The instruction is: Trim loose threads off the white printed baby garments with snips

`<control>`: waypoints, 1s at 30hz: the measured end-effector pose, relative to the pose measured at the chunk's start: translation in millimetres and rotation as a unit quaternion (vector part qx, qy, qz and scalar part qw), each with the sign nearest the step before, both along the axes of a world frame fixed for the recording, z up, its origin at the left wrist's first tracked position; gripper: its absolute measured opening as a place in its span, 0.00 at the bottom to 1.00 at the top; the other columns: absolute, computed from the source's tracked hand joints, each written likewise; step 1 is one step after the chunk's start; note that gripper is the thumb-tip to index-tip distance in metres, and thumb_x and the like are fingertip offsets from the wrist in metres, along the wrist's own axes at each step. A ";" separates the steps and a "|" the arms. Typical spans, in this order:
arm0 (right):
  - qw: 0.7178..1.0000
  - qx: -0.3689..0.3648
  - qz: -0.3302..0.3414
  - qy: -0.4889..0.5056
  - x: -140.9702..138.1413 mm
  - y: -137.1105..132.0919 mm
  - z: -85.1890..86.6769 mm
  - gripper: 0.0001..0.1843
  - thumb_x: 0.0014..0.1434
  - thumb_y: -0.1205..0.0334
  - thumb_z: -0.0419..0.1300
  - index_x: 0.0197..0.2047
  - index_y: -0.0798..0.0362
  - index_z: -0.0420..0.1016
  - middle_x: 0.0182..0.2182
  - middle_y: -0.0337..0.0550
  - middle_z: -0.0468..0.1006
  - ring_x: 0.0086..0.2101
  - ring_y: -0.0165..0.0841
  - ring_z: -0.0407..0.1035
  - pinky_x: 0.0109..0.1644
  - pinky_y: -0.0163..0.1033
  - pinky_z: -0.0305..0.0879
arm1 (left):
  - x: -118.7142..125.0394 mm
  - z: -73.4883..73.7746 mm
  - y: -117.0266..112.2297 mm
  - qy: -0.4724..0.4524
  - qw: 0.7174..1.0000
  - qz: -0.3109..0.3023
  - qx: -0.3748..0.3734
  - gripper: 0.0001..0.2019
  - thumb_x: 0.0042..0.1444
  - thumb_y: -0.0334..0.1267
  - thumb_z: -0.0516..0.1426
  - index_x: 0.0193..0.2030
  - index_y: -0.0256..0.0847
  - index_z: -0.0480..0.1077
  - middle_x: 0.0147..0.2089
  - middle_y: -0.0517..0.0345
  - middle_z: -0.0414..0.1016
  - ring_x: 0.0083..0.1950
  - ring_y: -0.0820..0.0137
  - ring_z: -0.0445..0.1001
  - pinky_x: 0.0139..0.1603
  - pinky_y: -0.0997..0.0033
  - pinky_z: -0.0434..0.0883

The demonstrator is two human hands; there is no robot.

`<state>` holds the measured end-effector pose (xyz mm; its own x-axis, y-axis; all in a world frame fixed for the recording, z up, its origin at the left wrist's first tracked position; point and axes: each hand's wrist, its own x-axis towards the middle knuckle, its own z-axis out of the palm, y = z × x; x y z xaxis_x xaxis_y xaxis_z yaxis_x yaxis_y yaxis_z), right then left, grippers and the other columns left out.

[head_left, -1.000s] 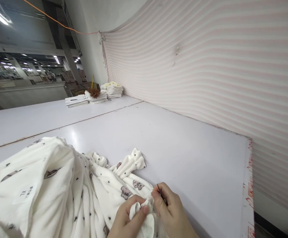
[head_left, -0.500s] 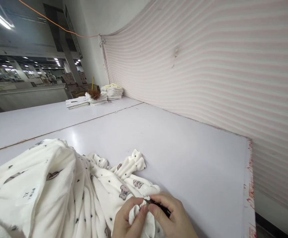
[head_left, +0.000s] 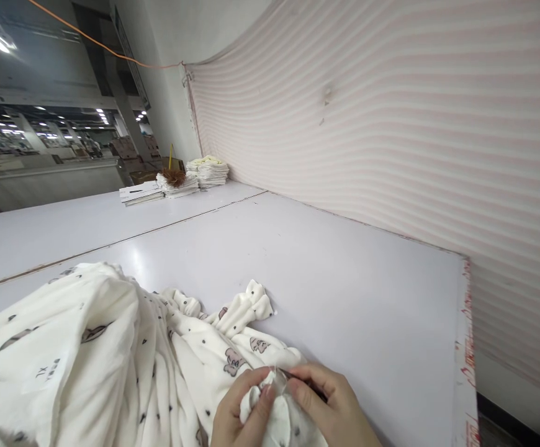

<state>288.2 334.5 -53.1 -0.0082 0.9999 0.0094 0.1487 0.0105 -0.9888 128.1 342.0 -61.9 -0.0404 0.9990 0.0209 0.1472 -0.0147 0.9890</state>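
Observation:
A white fleece garment [head_left: 97,354] with small dark prints and an "XL" tag lies bunched on the white table [head_left: 344,292] at the lower left. My left hand [head_left: 239,413] pinches a fold of its edge at the bottom centre. My right hand [head_left: 330,406] is closed on a small dark thread snipper [head_left: 298,377], whose tip touches the pinched fabric right beside my left thumb. Both wrists are cut off by the bottom edge of the view.
A pink-and-white striped cloth [head_left: 391,124] hangs along the table's far and right sides. Stacks of folded fabric [head_left: 207,171], a brown tuft [head_left: 174,177] and flat white boards [head_left: 140,192] sit at the far end. The table's right edge [head_left: 465,347] is near my hands.
My right hand has turned the snipper from upright to flat and brought its tip down onto the pinched fabric. My left hand keeps its pinch. The view has shifted slightly.

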 end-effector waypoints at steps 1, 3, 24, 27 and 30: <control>1.000 0.002 0.006 -0.011 0.8 -1.2 0.0 0.14 0.57 0.50 0.61 0.36 0.52 0.81 0.32 0.45 0.83 0.34 0.40 0.76 0.38 0.39 0.72 | -0.2 -0.1 0.1 -0.002 1.000 0.001 -0.009 0.17 0.48 0.54 0.63 0.36 0.43 0.79 0.39 0.55 0.83 0.44 0.60 0.78 0.47 0.70 0.72; 0.999 0.012 0.010 -0.034 1.4 -3.5 1.6 0.14 0.56 0.51 0.61 0.37 0.51 0.81 0.33 0.45 0.83 0.35 0.40 0.76 0.40 0.40 0.72 | -0.3 -0.3 -0.2 -0.005 1.000 -0.001 -0.013 0.17 0.48 0.54 0.63 0.36 0.43 0.79 0.40 0.55 0.83 0.45 0.59 0.78 0.49 0.70 0.72; 0.999 -0.007 0.034 -0.013 5.1 0.1 17.2 0.12 0.58 0.56 0.60 0.39 0.50 0.83 0.32 0.42 0.82 0.35 0.38 0.75 0.38 0.36 0.69 | -7.7 -29.3 -2.3 0.081 0.996 -0.029 0.003 0.18 0.53 0.55 0.58 0.44 0.51 0.79 0.52 0.52 0.78 0.61 0.51 0.67 0.65 0.48 0.59; 0.998 -0.013 0.042 -0.048 10.6 -0.4 26.2 0.11 0.57 0.58 0.61 0.39 0.49 0.83 0.33 0.41 0.82 0.36 0.39 0.74 0.41 0.37 0.68 | -9.2 -27.3 -1.6 0.078 0.994 -0.067 0.030 0.17 0.55 0.53 0.57 0.46 0.51 0.78 0.50 0.53 0.79 0.57 0.55 0.71 0.61 0.56 0.65; 0.993 -0.007 0.063 -0.097 14.5 -2.4 30.3 0.09 0.56 0.61 0.61 0.38 0.48 0.83 0.34 0.40 0.82 0.37 0.38 0.74 0.42 0.36 0.67 | -11.4 -24.9 1.4 0.060 0.988 -0.106 0.098 0.15 0.58 0.51 0.56 0.47 0.51 0.78 0.42 0.55 0.80 0.46 0.62 0.76 0.52 0.65 0.72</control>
<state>302.7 332.1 -22.8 -0.1331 0.9909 -0.0186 0.3356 0.0274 -0.9416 116.7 343.4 -86.8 0.1832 0.9613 0.2059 0.2361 -0.2463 0.9400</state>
